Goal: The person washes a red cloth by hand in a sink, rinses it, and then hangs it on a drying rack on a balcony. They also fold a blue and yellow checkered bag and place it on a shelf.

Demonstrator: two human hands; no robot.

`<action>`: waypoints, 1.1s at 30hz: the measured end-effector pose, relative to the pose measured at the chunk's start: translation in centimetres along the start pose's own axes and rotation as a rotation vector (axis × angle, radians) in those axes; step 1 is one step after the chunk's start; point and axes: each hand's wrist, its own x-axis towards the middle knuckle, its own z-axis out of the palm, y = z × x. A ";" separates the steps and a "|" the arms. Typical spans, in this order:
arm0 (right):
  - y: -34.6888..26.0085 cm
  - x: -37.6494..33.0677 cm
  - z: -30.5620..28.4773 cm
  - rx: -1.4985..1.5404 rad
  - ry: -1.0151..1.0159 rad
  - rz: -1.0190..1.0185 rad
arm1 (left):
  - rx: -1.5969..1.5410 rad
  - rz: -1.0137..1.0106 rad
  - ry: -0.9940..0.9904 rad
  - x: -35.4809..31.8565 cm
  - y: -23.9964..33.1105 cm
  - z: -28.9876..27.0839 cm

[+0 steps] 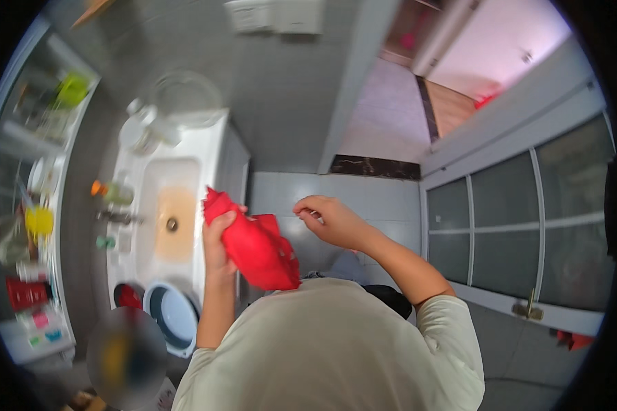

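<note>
My left hand [219, 236] is closed round a soft red bundle [257, 250] that hangs down toward my body. A jagged pale edge shows at its upper left end; whether it is cloth or a soft packet I cannot tell. To the right, apart from the bundle, my right hand [329, 220] is raised over the floor. Its fingers are bent in toward the thumb, and anything small between them is hidden. Beside my left hand is the white sink [136, 226], with brownish water in its basin.
A metal tap [116, 217] and a bottle with an orange top [116, 192] stand along the sink's left rim. A blue-grey basin [178, 318] is near my left forearm. Shelves [65, 240] hold toiletries. A glazed door [507, 226] stands to the right, near a doorway.
</note>
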 end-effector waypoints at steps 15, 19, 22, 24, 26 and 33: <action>15.9 -12.5 -31.4 0.147 0.560 0.313 | 0.236 -0.418 -0.147 14.7 -26.4 32.2; 19.4 -8.3 -37.4 0.198 0.514 0.279 | 0.215 -0.417 -0.072 20.9 -28.5 35.5; 21.7 -2.8 -42.0 0.220 0.539 0.190 | 0.207 -0.380 -0.025 27.1 -29.4 37.7; 24.2 1.1 -45.4 0.167 0.472 0.203 | 0.158 -0.366 0.004 31.8 -29.9 38.9; 25.0 5.7 -49.6 0.090 0.403 0.243 | 0.094 -0.391 0.029 37.0 -29.6 40.5; 30.3 17.8 -62.3 -0.062 0.389 0.316 | -0.079 -0.352 0.177 51.4 -27.8 46.4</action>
